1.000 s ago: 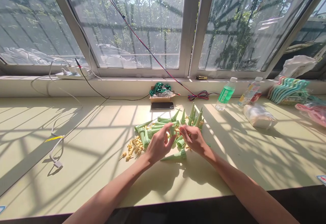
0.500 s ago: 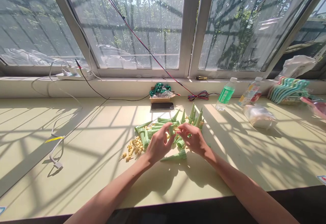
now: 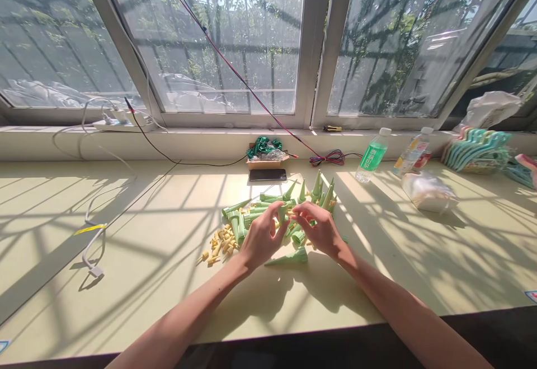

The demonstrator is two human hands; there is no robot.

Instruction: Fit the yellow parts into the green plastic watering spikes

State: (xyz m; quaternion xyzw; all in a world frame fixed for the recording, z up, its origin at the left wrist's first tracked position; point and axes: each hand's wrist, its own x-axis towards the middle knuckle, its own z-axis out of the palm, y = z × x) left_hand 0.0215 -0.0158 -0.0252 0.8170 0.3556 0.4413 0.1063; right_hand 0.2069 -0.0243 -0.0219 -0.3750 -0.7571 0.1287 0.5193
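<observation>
My left hand (image 3: 263, 237) pinches a green plastic cone (image 3: 282, 211) at its wide end, above a heap of green cones (image 3: 251, 215) on the pale table (image 3: 146, 257). Just to its right, my right hand (image 3: 319, 228) has its fingers closed at the cone's mouth, on a small piece I cannot make out. Small yellow plugs (image 3: 221, 243) lie scattered left of my left hand. One green cone (image 3: 289, 258) lies on its side just below both hands. Several cones (image 3: 321, 190) stand upright behind my right hand.
A black phone (image 3: 267, 174) and a small box with green wire (image 3: 265, 154) sit behind the heap. Two bottles (image 3: 371, 156), a plastic bag (image 3: 425, 191) and stacked coloured hangers (image 3: 476, 148) are at the right. Cables and a power strip (image 3: 121, 123) trail at the left.
Both hands have lifted slightly and drawn together at the green cone. At the far right edge a pink object has slid further out of view.
</observation>
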